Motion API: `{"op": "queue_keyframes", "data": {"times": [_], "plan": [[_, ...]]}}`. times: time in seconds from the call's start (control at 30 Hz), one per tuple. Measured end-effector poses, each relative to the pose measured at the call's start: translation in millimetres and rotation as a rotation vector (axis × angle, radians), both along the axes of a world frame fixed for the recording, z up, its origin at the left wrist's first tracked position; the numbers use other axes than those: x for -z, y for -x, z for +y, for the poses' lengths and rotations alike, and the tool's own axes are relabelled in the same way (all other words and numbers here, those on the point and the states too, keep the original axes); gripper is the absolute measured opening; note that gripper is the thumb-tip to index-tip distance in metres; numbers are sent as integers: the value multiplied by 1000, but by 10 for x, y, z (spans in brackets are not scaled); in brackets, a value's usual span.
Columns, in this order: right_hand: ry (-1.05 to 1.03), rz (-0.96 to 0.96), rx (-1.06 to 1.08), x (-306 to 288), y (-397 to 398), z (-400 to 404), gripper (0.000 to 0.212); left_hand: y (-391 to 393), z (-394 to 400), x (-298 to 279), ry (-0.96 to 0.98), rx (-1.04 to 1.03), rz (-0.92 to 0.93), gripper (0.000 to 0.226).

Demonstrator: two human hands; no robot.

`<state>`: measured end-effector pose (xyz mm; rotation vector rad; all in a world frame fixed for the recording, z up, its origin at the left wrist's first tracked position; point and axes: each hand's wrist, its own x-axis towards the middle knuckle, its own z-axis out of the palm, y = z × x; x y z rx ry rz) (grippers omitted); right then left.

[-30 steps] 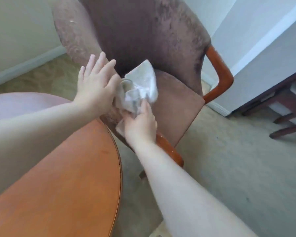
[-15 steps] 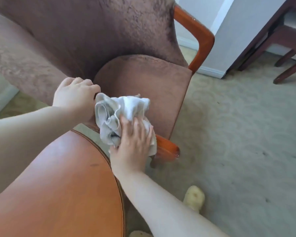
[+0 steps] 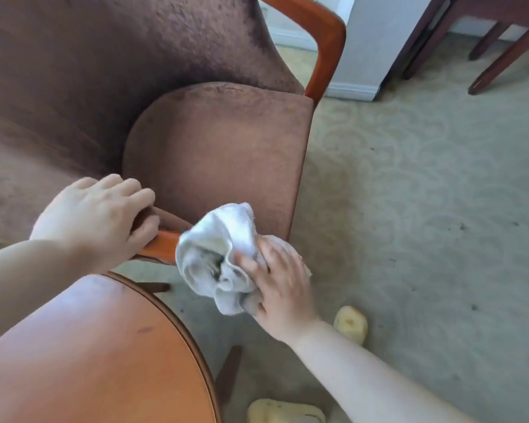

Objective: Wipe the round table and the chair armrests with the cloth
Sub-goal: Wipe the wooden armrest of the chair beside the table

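Your left hand [image 3: 97, 216] sits at about nine o'clock, knuckles up, fingers curled over and thumb tucked under, gripping the polished orange-brown wooden armrest [image 3: 161, 244]. Its forearm runs in from the eight o'clock edge, bare. Your right hand [image 3: 280, 283] is just below centre, back of the hand up, fingers spread and pressed into the crumpled white cloth [image 3: 219, 259], bunching it. That forearm stretches in from five o'clock, wrist straight.
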<state>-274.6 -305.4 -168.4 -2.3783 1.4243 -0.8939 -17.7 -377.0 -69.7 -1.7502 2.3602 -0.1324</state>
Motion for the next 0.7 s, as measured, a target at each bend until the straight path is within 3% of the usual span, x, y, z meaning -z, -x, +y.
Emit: {"op": "queue_keyframes", "data": {"times": [0.07, 0.13, 0.2, 0.23, 0.27, 0.3, 0.37, 0.43, 0.5, 0.53, 0.6, 0.67, 0.7], "plan": [[-135, -77, -62, 273, 433, -5, 43, 3, 6, 23, -57, 67, -8, 48], [-627, -466, 301, 327, 482, -106, 23, -15, 0, 5, -68, 56, -12, 49], [-1199, -852, 746, 264, 387, -359, 30, 4, 9, -10, -56, 55, -19, 49], [-1430, -869, 863, 210, 344, -510, 33, 18, 9, -25, -58, 56, -17, 49], [-1556, -768, 899, 166, 287, -650, 37, 29, 5, -42, -65, 53, -20, 49], [-1571, -588, 861, 128, 229, -743, 41, 35, 1, -55, -73, 47, -27, 49], [-1351, -153, 696, 32, 62, -750, 45, 31, 18, -47, -59, 40, -32, 47], [-1131, 7, 441, -106, -40, -576, 46, 22, 26, -37, -33, 27, -21, 45], [-1055, -57, 380, -148, 78, -481, 47, 30, 11, -25, -27, 31, -11, 43], [-1101, -119, 449, -114, 192, -496, 46, 39, 9, -24, -25, 36, -10, 42], [-1378, -309, 718, -5, 412, -556, 40, 34, 19, -27, -19, 30, -20, 42], [-1771, -712, 885, 81, 508, -553, 31, 39, 21, -22, -20, 30, -29, 42], [-1855, -922, 924, 116, 492, -529, 24, 37, 22, -23, -24, 26, -32, 42]]}}
